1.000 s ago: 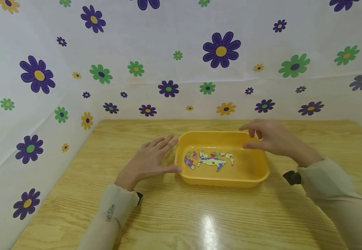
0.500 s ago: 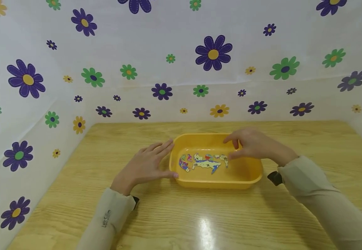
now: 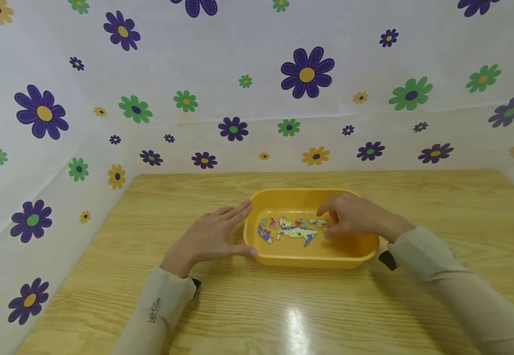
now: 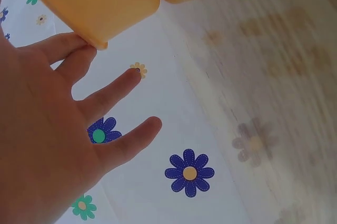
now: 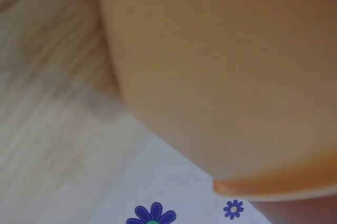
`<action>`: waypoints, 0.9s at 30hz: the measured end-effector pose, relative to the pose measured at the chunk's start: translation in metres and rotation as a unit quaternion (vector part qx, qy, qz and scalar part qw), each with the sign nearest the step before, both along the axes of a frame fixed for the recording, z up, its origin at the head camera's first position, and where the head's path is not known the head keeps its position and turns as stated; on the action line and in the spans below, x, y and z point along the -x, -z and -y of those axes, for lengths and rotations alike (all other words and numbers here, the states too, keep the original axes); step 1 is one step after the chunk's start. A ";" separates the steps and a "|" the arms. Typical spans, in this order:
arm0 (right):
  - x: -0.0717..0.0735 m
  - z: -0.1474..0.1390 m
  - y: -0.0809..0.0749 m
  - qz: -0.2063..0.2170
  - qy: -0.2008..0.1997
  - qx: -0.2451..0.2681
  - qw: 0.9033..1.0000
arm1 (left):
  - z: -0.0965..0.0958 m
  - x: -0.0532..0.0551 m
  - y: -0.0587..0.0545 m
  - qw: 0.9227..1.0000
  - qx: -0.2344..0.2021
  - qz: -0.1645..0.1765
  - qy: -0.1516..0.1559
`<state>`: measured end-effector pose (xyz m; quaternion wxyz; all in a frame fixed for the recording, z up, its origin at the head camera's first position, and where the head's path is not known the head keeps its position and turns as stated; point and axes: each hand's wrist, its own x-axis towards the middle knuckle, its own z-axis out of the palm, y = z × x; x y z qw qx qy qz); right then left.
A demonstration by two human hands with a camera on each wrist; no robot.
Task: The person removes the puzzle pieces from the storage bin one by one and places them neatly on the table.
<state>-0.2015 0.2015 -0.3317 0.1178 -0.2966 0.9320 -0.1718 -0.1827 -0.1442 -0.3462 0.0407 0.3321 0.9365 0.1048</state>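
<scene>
A yellow plastic tub point(image 3: 314, 262) stands on the table, with several flat, irregular printed pieces inside. The largest is a long cream-and-blue piece point(image 3: 296, 232); a curved purple-and-blue piece point(image 3: 264, 231) lies left of it. My left hand point(image 3: 208, 241) rests against the tub's left rim, fingers mostly extended; the left wrist view shows fingertips touching the rim. My right hand point(image 3: 354, 217) reaches into the tub over its right half. Its thumb and forefinger are apart beside a small cream piece point(image 3: 321, 224), which they partly cover. In the right wrist view the tub wall fills most of the frame.
The wood-grain table point(image 3: 221, 305) extends around the tub, with a bright reflection in front. White sheeting point(image 3: 257, 59) printed with flowers hangs behind and at the sides. Each wrist carries a dark device under a light sleeve.
My right hand has moved left and down, from over the tub's right rim to the small cream piece inside. The left hand stays at the left rim. The head view shifted slightly.
</scene>
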 end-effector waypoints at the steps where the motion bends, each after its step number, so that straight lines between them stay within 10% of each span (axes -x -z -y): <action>1: 0.000 0.000 0.002 0.001 0.006 -0.006 1.000 | 0.000 0.000 0.001 1.000 -0.004 0.003 0.001; 27: 0.006 0.007 0.014 -0.041 -0.002 -0.098 0.994 | -0.004 0.001 -0.008 0.995 -0.045 0.088 0.000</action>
